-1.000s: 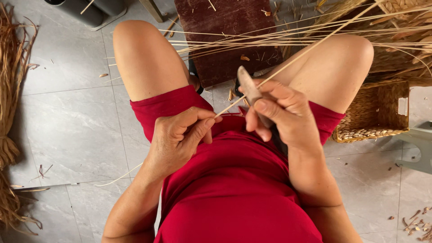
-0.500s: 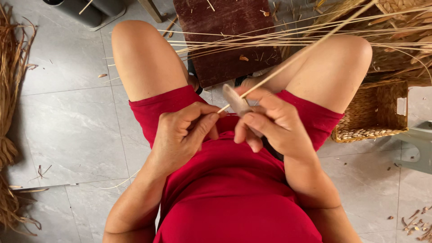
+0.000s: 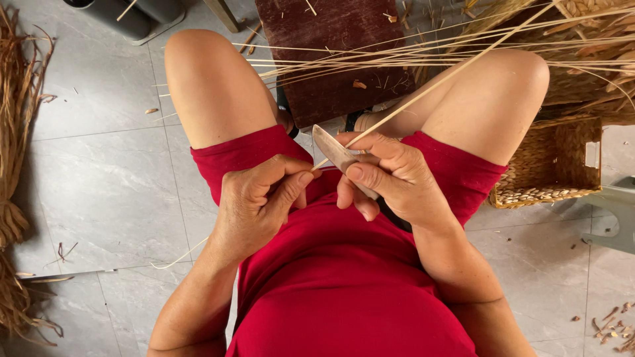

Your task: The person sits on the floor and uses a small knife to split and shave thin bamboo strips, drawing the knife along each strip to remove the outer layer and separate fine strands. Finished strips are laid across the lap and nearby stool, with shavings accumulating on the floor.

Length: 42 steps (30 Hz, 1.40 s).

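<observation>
At the far left a bundle of brown dried rush fibres [image 3: 14, 165] lies along the grey tiled floor [image 3: 99, 192], well apart from your hands.

Your left hand [image 3: 261, 201] sits over your left thigh, fingers curled in, thumb and forefinger pinched on the near end of a long, thin, pale straw-coloured cane strip [image 3: 436, 82]. A loose tail of the same strip trails out below that wrist toward the floor. From the pinch, the strip runs up and to the right, its long axis slanting away from you, over your right knee and on toward the top right corner of the view.

Just right of the pinch, your right hand [image 3: 390, 182] is clenched round the handle of a short knife with a worn, pale blade [image 3: 334, 152]. The blade points up and left, toward the left fingertips, and the strip crosses it near its upper edge; the right thumb lies along the blade's side. Whether the edge is biting into the strip or only resting on it cannot be told. Both hands are on the strip: the left holds its end, the right meets it a little farther along.

Beyond your knees stands a dark reddish-brown wooden board [image 3: 337, 59], with more pale strips fanned across it. At the right sits a woven straw basket [image 3: 555, 165].
</observation>
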{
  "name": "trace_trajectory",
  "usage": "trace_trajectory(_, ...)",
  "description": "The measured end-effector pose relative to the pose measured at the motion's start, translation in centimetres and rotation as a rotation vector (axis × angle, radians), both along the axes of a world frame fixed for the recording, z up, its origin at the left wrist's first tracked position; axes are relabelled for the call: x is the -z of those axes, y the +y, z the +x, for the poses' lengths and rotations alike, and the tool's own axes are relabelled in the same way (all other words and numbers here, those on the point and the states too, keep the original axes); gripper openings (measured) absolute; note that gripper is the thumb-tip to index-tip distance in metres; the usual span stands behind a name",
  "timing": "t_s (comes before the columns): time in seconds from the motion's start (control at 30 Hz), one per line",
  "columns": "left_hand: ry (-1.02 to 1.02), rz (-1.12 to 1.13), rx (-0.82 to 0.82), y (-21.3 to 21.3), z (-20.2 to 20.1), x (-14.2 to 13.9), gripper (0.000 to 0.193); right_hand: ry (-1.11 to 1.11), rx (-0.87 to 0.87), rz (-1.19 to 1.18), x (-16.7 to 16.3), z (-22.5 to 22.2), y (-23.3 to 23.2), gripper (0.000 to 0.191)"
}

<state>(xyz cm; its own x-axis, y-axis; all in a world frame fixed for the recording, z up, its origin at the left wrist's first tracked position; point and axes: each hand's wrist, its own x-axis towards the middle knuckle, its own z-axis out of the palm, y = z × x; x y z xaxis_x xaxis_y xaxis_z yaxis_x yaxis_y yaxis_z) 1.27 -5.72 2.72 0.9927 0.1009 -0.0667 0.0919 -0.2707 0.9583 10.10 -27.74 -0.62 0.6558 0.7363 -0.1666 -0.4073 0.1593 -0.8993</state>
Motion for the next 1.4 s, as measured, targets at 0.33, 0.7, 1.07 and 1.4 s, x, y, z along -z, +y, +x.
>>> trace_trajectory(0.33,-0.059,-0.015,0.01,0.9,-1.1,0.2,0.01,-0.019,0.279,0.07,0.9,3.4,-3.7,0.028)
trace_trajectory(0.7,-0.018,-0.015,-0.013,-0.4,0.7,0.1,0.009,-0.092,0.017,-0.092,-1.3,0.1,-1.2,0.051)
trace_trajectory(1.07,-0.077,-0.012,0.048,-0.8,1.1,-0.2,0.011,-0.016,0.01,-0.092,-0.3,0.0,0.1,0.029)
trace_trajectory(1.4,-0.076,-0.006,0.064,-0.4,0.7,-0.3,0.01,0.105,0.083,-0.062,-0.3,0.7,-0.7,0.031)
